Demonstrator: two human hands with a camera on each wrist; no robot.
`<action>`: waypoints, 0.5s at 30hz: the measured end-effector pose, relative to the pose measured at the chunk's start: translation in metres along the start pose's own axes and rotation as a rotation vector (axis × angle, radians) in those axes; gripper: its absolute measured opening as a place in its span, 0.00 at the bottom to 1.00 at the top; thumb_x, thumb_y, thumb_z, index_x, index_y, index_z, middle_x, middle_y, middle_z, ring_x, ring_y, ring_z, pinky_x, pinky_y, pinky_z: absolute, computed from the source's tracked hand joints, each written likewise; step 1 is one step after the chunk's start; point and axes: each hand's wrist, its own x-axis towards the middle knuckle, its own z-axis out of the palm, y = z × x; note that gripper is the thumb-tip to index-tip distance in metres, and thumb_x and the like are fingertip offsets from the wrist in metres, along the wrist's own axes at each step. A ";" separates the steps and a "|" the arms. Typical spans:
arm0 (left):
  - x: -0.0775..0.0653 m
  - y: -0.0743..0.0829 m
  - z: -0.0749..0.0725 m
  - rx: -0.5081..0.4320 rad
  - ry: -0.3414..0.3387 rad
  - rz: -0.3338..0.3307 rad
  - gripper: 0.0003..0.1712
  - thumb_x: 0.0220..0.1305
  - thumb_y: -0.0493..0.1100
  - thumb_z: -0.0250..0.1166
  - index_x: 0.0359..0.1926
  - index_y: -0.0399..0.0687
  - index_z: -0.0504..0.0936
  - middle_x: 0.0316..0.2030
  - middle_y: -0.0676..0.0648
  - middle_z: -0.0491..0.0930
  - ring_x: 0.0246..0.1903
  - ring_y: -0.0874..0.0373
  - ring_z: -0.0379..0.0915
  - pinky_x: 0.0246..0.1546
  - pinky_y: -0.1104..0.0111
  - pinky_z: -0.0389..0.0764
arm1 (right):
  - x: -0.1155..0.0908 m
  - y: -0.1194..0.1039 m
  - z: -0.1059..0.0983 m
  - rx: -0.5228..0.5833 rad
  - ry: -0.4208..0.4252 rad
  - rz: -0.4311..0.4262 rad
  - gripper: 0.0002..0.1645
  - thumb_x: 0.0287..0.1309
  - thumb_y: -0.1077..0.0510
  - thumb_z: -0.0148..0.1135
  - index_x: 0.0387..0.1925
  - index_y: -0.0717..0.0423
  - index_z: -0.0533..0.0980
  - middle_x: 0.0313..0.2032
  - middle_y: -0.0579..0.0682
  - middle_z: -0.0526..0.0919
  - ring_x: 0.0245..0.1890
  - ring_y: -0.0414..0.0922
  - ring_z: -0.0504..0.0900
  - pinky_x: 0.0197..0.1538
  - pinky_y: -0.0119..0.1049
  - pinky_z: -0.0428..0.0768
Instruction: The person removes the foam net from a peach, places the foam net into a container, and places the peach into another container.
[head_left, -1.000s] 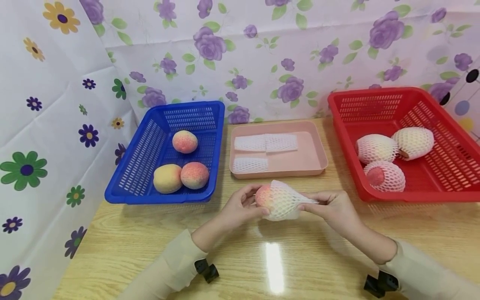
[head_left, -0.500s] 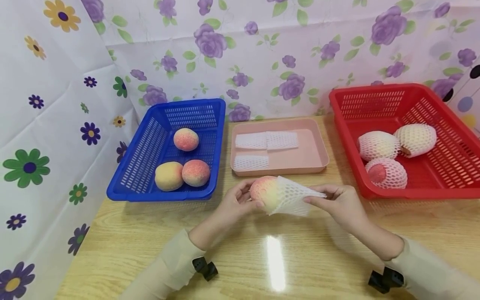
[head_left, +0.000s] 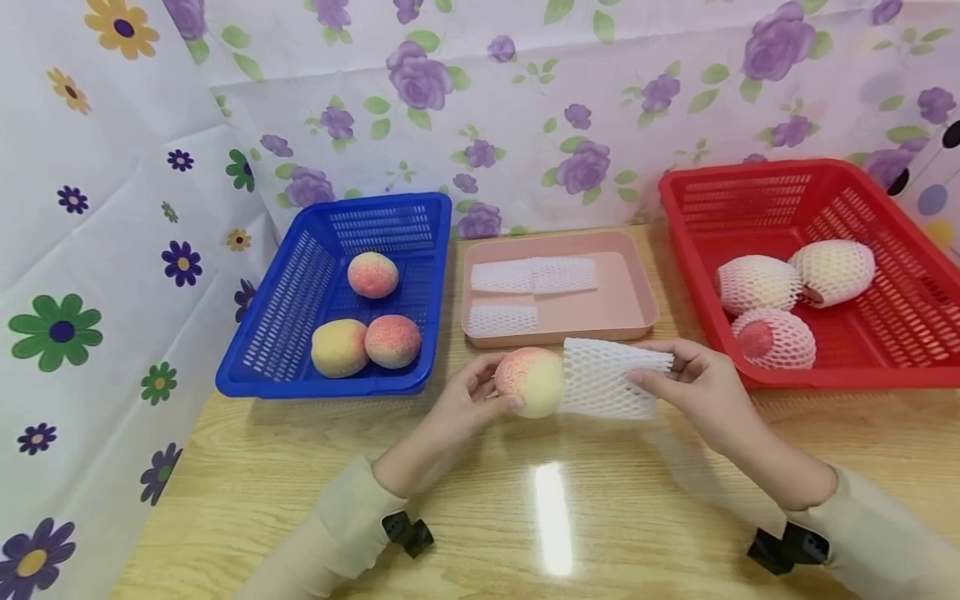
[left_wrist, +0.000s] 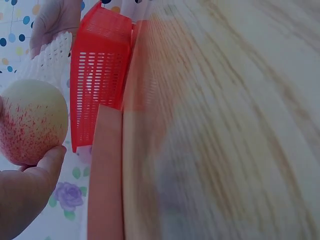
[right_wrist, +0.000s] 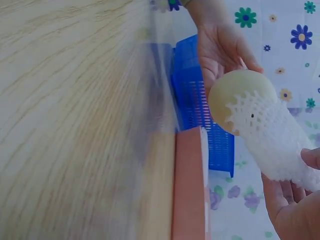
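My left hand [head_left: 471, 395] holds a pink and yellow peach [head_left: 531, 382] between thumb and fingers above the table. My right hand [head_left: 699, 388] pinches the far end of a white foam net sleeve [head_left: 609, 380], which lies flattened and right beside the peach. In the head view the sleeve's open edge meets the peach's right side, and the fruit is bare. From the right wrist view, the sleeve [right_wrist: 272, 137] overlaps part of the peach [right_wrist: 242, 95]; whether they touch I cannot tell. The left wrist view shows the peach [left_wrist: 35, 120] with the left thumb [left_wrist: 52, 162] against it.
A blue basket [head_left: 318, 388] at left holds 3 bare peaches. Behind my hands, a pink tray [head_left: 558, 337] contains 3 flat net sleeves [head_left: 502, 320]. At right stands a red basket [head_left: 847, 377] with 3 netted peaches [head_left: 757, 285]. Floral cloth hangs behind and at left.
The net sleeve has come off the peach: it covered most of the fruit one second ago. My right hand has moved right with the sleeve, while the left still holds the peach.
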 end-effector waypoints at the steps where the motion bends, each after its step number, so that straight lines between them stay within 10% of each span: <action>1: 0.000 0.002 0.001 0.002 0.003 -0.005 0.34 0.57 0.35 0.68 0.63 0.34 0.65 0.59 0.35 0.67 0.63 0.45 0.64 0.62 0.61 0.71 | 0.000 -0.001 -0.001 0.008 0.001 -0.003 0.13 0.53 0.58 0.69 0.41 0.43 0.81 0.22 0.36 0.76 0.21 0.35 0.70 0.19 0.29 0.69; 15: -0.014 0.040 -0.003 -0.003 0.096 0.118 0.51 0.48 0.62 0.72 0.61 0.31 0.66 0.54 0.33 0.72 0.52 0.56 0.72 0.51 0.75 0.77 | 0.007 -0.036 -0.009 0.255 -0.006 -0.093 0.15 0.54 0.67 0.66 0.42 0.48 0.80 0.30 0.41 0.84 0.28 0.34 0.79 0.31 0.21 0.79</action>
